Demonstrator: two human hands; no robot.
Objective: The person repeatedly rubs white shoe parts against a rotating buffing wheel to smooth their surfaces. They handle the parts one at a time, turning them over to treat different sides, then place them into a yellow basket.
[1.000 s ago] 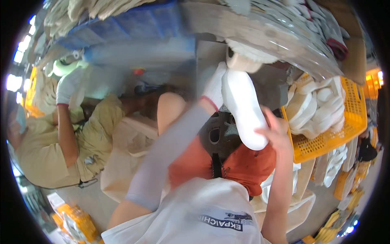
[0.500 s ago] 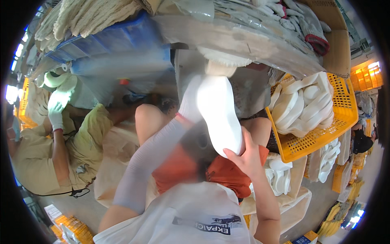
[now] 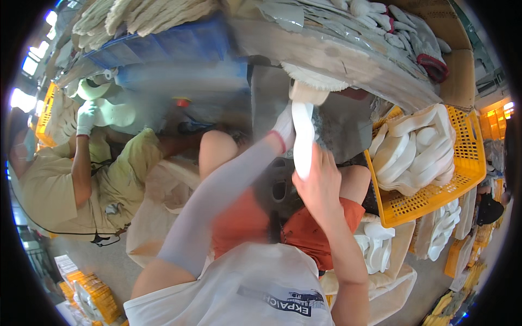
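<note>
A white foam shoe sole (image 3: pixel 303 138) is held edge-on over my lap, its far end against a beige buffing wheel (image 3: pixel 309 92). Closed around its near end is my bare right hand (image 3: pixel 321 179). My left hand (image 3: pixel 284 125), in a white glove with a red cuff, grips the sole's left side farther up; its fingers are partly hidden behind the sole. A white bristly brush wheel (image 3: pixel 315 77) sits just beyond the beige wheel.
To the right stands a yellow crate (image 3: pixel 391 209) heaped with white soles (image 3: pixel 413 146). Gloves (image 3: pixel 413 43) lie on the ledge ahead, beside a blue bin (image 3: pixel 163 46). At left, a co-worker's gloved hand (image 3: pixel 87 117) holds another sole (image 3: pixel 115 113) near dust.
The sole has turned from its broad face to edge-on. My right hand has rolled over, its back now upward. The co-worker's glove and sole have shifted, and my view has moved slightly.
</note>
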